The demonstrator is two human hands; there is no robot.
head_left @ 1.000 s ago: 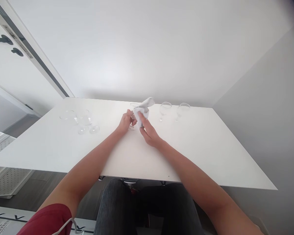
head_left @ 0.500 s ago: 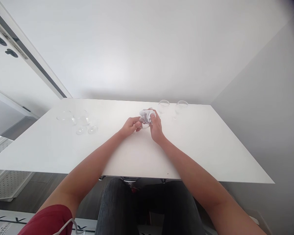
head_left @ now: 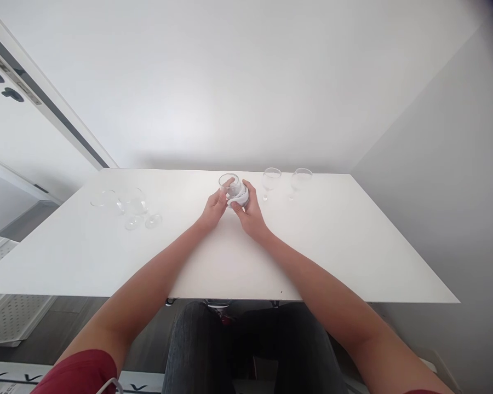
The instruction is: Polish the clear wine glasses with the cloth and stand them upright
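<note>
The fingers [head_left: 222, 198] of the left hand [head_left: 212, 211] were closed around a clear glass [head_left: 229, 186], its round rim facing up between the two hands. The right hand [head_left: 252, 213] had its fingers clamped on a white cloth [head_left: 242, 195], which was bunched against the glass's right side. Both hands were above the middle of the white desk [head_left: 230, 262]. Near the right hand stood two stemmed glasses [head_left: 271, 175]; well to the left was another pair of glasses [head_left: 136, 202], feet close together. Beyond the desk's far edge rose a pale wall [head_left: 230, 82].
</note>
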